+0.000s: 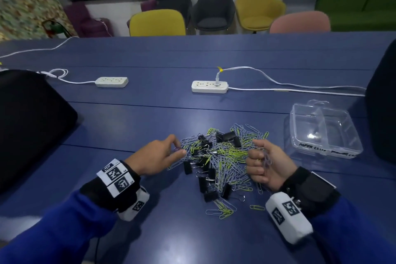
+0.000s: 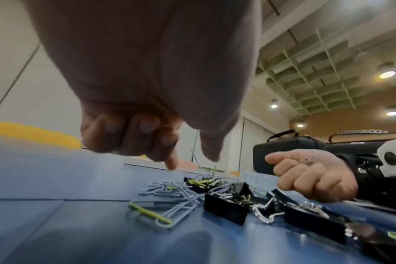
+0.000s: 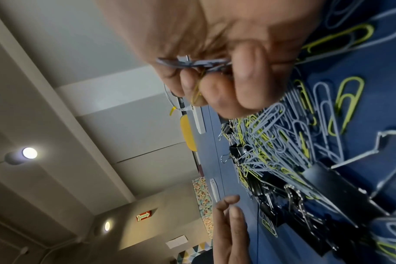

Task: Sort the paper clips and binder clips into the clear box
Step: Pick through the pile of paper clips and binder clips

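Note:
A mixed pile of grey and yellow-green paper clips (image 1: 233, 152) and black binder clips (image 1: 229, 136) lies on the blue table (image 1: 128, 124). My left hand (image 1: 179, 146) hovers at the pile's left edge. In the left wrist view the left hand (image 2: 191, 160) has index finger and thumb pointing down, apart, with nothing between them. My right hand (image 1: 260, 156) at the pile's right side grips a bunch of paper clips (image 3: 192, 62) in its curled fingers. The clear box (image 1: 296, 106), two compartments with handwritten labels, stands empty to the right.
Two white power strips (image 1: 111, 82) (image 1: 209, 87) with cables lie further back on the table. A black case (image 1: 32, 124) sits at the left and another (image 1: 383, 103) at the right, behind the box. Chairs (image 1: 157, 22) stand beyond the far edge.

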`<state>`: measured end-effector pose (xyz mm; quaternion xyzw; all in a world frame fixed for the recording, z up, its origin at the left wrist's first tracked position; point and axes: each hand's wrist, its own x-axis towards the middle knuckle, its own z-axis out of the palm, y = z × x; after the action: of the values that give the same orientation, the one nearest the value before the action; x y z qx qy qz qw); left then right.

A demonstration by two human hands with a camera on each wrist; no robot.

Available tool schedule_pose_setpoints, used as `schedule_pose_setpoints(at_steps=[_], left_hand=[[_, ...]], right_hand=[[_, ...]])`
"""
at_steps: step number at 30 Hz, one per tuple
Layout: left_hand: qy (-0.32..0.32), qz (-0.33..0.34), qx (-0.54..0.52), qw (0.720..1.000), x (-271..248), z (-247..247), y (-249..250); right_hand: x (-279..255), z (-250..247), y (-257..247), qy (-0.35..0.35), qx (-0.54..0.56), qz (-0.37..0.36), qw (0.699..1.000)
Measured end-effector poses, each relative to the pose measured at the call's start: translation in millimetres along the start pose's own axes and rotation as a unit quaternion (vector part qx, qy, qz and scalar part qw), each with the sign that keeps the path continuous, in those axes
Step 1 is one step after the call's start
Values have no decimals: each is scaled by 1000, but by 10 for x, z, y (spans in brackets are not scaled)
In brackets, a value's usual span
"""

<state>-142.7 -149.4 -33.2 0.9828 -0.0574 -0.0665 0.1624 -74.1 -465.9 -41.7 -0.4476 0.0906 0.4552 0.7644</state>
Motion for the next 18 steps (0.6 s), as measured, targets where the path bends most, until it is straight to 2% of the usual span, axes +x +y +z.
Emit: schedule_pose_setpoints(at_steps=[3, 7, 9, 11, 12, 13, 15, 17, 18], left_hand=[[-3, 22, 89, 996, 154, 1, -13], [0, 27, 113, 993, 328, 2, -10], [6, 19, 115, 993, 365, 6, 25], [0, 21, 108, 994, 361, 23, 44], [-1, 25, 98, 995, 350, 28, 39], [3, 30, 80, 996, 335, 25, 32], [16, 41, 35, 998, 290, -7, 24], [26, 58, -9, 998, 261, -60, 35], [30, 58, -33, 997, 250, -95, 56]], right_hand=[[25, 28, 23, 33, -15, -26, 999], [51, 104, 7, 69, -60, -72, 993], [49, 131, -6, 95, -137, -109, 980], [28, 162, -9, 112, -247, -145, 952], [17, 174, -4, 126, -324, -162, 923], [0, 187, 0, 150, -415, -180, 879], [-19, 189, 5, 209, -568, -209, 768], [-37, 223, -6, 236, -663, -207, 679], [-36, 238, -11, 240, -698, -195, 646]])
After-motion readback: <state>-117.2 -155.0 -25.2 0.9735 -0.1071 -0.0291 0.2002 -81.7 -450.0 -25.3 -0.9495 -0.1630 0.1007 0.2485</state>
